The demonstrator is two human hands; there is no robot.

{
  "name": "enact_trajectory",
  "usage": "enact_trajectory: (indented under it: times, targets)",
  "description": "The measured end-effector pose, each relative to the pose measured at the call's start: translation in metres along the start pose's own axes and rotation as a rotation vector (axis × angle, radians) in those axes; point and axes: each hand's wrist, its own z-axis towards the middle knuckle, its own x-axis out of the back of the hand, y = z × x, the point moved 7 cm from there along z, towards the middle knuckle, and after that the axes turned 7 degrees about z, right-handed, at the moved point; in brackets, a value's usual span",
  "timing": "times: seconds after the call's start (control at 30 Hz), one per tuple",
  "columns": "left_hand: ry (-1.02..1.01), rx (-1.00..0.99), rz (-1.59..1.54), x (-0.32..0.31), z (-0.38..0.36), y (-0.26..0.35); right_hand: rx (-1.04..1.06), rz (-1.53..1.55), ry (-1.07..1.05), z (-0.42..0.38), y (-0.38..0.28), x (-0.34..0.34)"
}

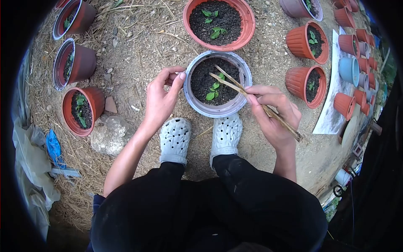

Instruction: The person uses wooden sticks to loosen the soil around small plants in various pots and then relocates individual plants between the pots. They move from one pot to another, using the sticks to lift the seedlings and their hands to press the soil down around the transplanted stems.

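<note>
A pale grey-lilac pot (189,97) of dark soil stands on the ground in front of my feet, with small green seedlings (214,87) in it. My right hand (275,110) grips a pair of thin brown sticks (230,84), pinched between thumb and fingers. Their far tips are slightly apart and reach over the soil beside the seedlings. On the pot's other side is my left hand (163,94), thumb and forefinger drawn together right at the rim. What, if anything, is between those fingertips I cannot tell.
An orange pot (189,31) with seedlings sits just beyond. More planted pots flank me, including a terracotta one (97,105) at left and another (297,86) at right. A rock (112,135) lies at left. My pale clogs (175,138) are close below the grey-lilac pot.
</note>
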Motion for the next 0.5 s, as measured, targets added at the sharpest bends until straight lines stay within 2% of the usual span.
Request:
enact_trajectory:
  times: [0.07,0.17,0.23,0.27,0.37,0.43,0.5]
  targets:
    - [0.001,0.006,-0.003,-0.0005,0.0000,0.0000,0.023,-0.013,0.024,-0.0005,0.0000,0.0008]
    - [-0.001,0.011,-0.010,-0.0006,-0.0001,-0.0011,-0.055,0.127,-0.048,-0.0010,0.0046,-0.0055]
    - [-0.002,0.010,-0.013,-0.0006,0.0004,-0.0011,-0.003,0.053,0.078,0.0011,0.0054,-0.0007]
    - [-0.004,0.016,-0.009,-0.0009,0.0004,-0.0015,-0.004,0.053,0.078,0.0005,0.0049,-0.0002]
    - [-0.007,0.025,-0.004,-0.0007,0.0005,-0.0007,-0.078,0.046,0.028,-0.0014,0.0067,-0.0004]
    - [-0.009,0.027,-0.004,-0.0008,0.0008,-0.0009,-0.115,0.162,-0.066,-0.0021,0.0074,-0.0054]
    - [-0.020,0.024,-0.012,-0.0012,0.0011,-0.0017,-0.112,0.128,-0.041,-0.0022,0.0074,-0.0036]
